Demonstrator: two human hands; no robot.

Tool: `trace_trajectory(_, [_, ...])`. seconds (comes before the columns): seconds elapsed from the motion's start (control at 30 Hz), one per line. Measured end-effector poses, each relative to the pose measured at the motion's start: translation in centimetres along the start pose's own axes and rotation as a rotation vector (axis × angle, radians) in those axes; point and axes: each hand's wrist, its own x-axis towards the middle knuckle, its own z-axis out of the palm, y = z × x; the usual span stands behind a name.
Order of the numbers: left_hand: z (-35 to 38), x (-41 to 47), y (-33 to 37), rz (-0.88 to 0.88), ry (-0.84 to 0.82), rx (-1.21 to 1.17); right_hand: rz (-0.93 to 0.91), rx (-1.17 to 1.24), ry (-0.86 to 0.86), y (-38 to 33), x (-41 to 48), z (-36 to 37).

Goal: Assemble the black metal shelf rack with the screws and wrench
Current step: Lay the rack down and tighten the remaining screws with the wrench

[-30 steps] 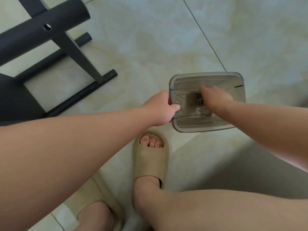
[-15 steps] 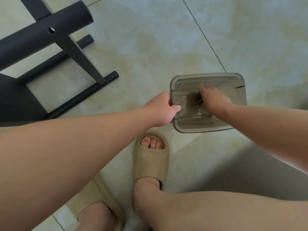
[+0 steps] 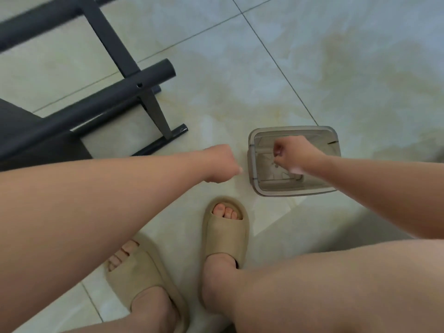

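The black metal rack frame (image 3: 96, 97) lies on the tiled floor at the upper left, with a screw hole in its round tube. A clear grey plastic box (image 3: 293, 130) stands on the floor at the right, and a few small parts are dimly visible on its bottom. My right hand (image 3: 296, 153) is raised over the box, fingers curled, pinching what looks like a small screw (image 3: 276, 162); blur hides its shape. My left hand (image 3: 221, 163) hovers just left of the box as a curled fist, apart from its rim, with nothing visible in it.
My feet in beige slippers (image 3: 224, 234) stand below the box, and my right knee fills the lower right corner. Pale floor tiles stretch beyond the box. A dark flat panel (image 3: 14, 121) of the rack sits at the left edge.
My left hand has let go of the box rim and drawn back left. My right hand has lifted out of the box with its fingers pinched together. The view has pulled back.
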Motion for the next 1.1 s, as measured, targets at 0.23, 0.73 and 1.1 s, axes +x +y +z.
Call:
trace_trajectory(0.23, [-5.6, -7.8, -0.9, 0.018, 0.226, -0.01, -0.154, 0.108, 0.131, -8.7, -5.5, -8.0])
trace_trajectory(0.73, [-12.3, -13.6, -6.9, -0.046, 0.948, -0.192, -0.205, 0.815, 0.268, -23.9, -9.6, -9.2])
trace_trajectory(1.1, [-14.6, -10.8, -7.9, 0.02, 0.657, -0.483, -0.213, 0.817, 0.212, -25.5, -7.4, -9.5])
